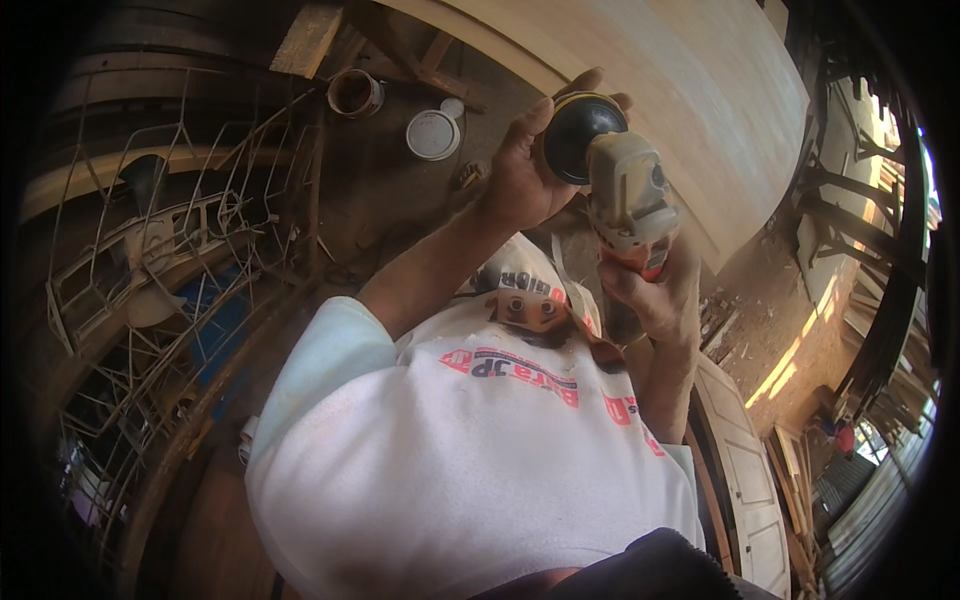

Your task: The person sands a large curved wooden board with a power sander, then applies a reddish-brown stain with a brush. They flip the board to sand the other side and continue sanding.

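Observation:
In front of my chest I hold a power sander point(632, 195) of the angle-grinder kind, with a dusty pale head and a red part on its body. My right hand point(665, 290) is wrapped round the body. A round black pad point(583, 135) with a yellowish rim is fitted to the head. My left hand point(525, 170) cups that pad from behind and below, its fingertips showing past the far edge. Just beyond the tool lies a large pale wooden panel point(720, 110); the sander appears held near its edge.
A metal-rod frame point(130, 300) stands along the left. On the floor ahead are an open can point(355, 93) and a white-lidded bucket point(433, 134). At the lower right leans a white panelled door point(745, 480), near wood strips point(795, 480). Wooden pieces point(308, 40) stand at the far left.

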{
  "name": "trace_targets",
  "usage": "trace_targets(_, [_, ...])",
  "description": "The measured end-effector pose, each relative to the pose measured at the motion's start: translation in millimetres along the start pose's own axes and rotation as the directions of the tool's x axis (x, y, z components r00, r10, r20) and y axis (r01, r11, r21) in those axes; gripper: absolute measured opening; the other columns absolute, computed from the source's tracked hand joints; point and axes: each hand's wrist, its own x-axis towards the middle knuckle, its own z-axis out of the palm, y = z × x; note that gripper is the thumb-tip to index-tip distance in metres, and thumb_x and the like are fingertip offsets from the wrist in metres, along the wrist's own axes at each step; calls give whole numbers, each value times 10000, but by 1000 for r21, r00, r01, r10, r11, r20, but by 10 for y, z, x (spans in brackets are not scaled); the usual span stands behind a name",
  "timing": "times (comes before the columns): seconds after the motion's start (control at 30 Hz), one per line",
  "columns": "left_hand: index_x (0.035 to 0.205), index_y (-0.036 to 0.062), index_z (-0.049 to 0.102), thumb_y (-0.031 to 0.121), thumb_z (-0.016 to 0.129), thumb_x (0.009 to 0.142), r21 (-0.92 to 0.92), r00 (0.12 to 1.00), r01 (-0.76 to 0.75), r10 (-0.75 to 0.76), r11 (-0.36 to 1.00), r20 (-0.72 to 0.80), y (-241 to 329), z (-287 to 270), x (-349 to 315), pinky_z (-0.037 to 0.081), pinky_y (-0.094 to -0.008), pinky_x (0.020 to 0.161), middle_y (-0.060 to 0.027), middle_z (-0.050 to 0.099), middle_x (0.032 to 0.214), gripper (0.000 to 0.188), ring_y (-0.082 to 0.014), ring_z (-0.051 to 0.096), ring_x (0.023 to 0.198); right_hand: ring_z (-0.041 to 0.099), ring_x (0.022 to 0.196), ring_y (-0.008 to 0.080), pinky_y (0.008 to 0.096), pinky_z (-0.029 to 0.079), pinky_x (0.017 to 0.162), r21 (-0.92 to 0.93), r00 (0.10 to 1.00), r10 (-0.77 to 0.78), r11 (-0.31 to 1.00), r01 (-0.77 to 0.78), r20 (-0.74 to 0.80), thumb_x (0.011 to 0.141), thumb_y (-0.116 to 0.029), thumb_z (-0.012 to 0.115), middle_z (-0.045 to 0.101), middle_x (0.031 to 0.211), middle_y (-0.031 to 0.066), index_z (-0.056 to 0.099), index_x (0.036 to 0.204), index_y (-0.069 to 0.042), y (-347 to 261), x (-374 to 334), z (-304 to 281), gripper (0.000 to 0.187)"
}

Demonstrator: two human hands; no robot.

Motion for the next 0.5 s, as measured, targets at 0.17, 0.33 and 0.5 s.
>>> trace_targets(0.17, [1601, 98, 318, 480, 384, 1069, -11, 1000, -9, 9, 1000, -7, 9, -6, 8, 373, -489, 1194, -250, 479, 1516, 658, -340, 485, 1410, 661, 978, 161, 323, 512, 905, -34, 999, -8, 999, 7, -36, 706, -149, 785, 709, 1068, 78, 619, 1220, 26, -31, 14, 56, 568])
trace_targets(0.33, [1622, 105, 280, 516, 347, 1082, -78, 1000, 11, -13, 997, -26, -8, 28, -57, 341, -489, 1210, -232, 452, 1546, 681, -336, 451, 1434, 660, 968, 162, 320, 510, 891, -33, 998, 65, 997, -66, -20, 681, -178, 786, 702, 1073, 80, 619, 1224, 21, 62, 22, 35, 602])
trace_targets(0.5, [1625, 76, 269, 500, 329, 1092, 13, 997, 73, -73, 997, 25, 61, 221, -2, 355, -449, 1194, -197, 436, 1564, 684, -298, 453, 1426, 654, 950, 188, 333, 544, 806, 411, 997, -69, 911, 46, 43, 672, -243, 810, 670, 1072, 97, 570, 1298, 7, 410, 55, -100, 716])
